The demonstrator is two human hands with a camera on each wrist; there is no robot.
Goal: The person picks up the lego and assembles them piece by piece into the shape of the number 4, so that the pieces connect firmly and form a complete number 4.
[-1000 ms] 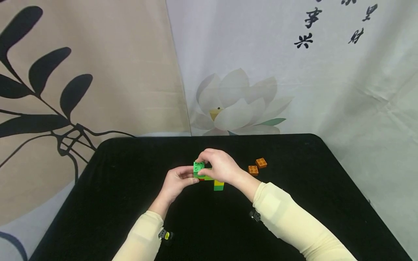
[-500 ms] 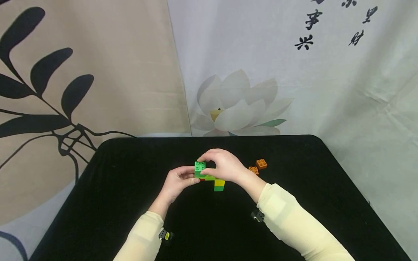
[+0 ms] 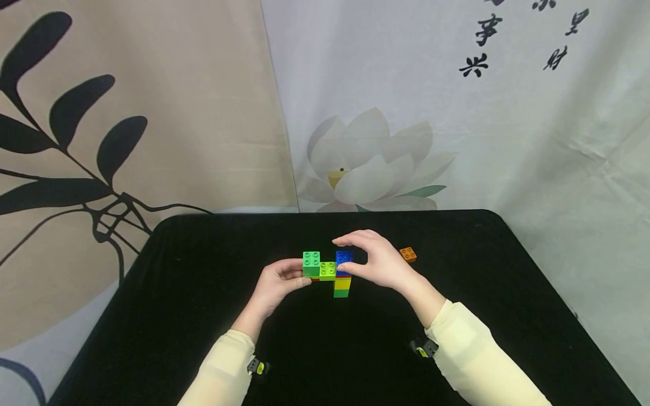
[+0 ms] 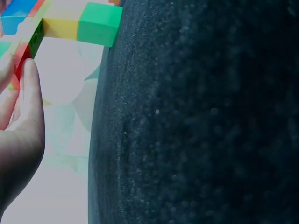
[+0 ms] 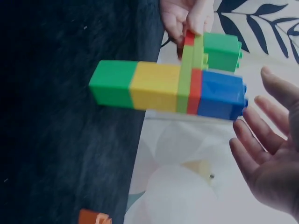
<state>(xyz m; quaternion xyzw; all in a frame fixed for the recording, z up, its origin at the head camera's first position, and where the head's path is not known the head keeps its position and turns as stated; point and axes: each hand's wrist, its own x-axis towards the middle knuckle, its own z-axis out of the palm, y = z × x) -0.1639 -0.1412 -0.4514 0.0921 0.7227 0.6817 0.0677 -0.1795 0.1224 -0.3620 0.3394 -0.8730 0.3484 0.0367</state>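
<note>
A structure of stacked toy bricks stands on the table's middle. Its green brick [image 3: 311,263] sits on top at the left end, a blue brick [image 3: 343,259] at the right, and a lime studded piece [image 3: 327,270] between them. Yellow [image 5: 156,86] and green [image 5: 113,83] bricks form a column beneath the blue one. My left hand [image 3: 276,285] pinches the structure's left end, at a red piece [image 4: 21,53] below the green brick. My right hand [image 3: 378,259] is beside the blue brick with fingers spread and thumb apart, gripping nothing; whether a fingertip touches is unclear.
An orange brick [image 3: 408,255] lies behind my right hand. Black cloth [image 3: 325,349] covers the table, whose far edge meets a printed curtain [image 3: 376,158] with a flower.
My right hand has moved right from the green brick to the blue one, uncovering the lime and blue pieces and covering one orange brick. My left hand keeps its hold.
</note>
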